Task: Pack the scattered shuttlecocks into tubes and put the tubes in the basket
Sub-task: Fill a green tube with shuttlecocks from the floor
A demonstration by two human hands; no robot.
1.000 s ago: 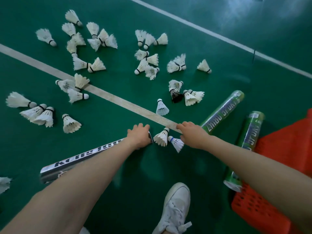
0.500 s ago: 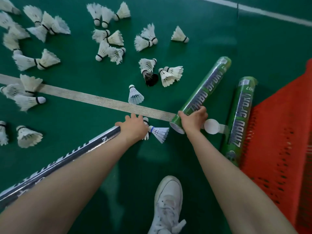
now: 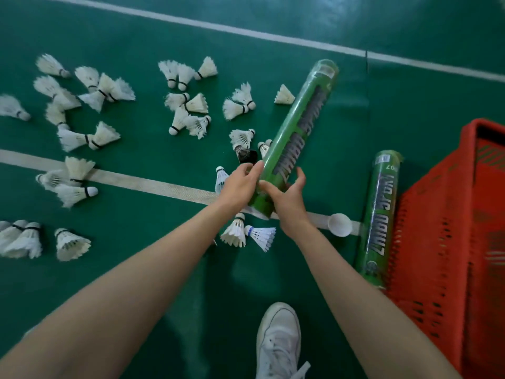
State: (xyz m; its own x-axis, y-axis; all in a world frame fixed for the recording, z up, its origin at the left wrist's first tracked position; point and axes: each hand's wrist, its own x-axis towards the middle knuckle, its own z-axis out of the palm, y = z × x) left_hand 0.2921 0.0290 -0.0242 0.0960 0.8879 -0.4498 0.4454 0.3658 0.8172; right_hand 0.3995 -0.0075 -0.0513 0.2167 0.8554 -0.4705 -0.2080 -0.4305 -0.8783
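Green cardboard shuttlecock tube clasped by left hand and right hand.
Keep its open mouth below the grip facing you; white feather shuttlecocks lie just beneath.

My hands are covering the green tube's near end; beside it, the basket is running off the right edge.

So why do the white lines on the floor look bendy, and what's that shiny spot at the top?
Head view: the wide-angle lens bows the floor lines and stretches the arms near the edges; the pale patch is likely light glaring off the floor; the far-left shuttlecocks look smeared, while the held tube is fairly sharp.
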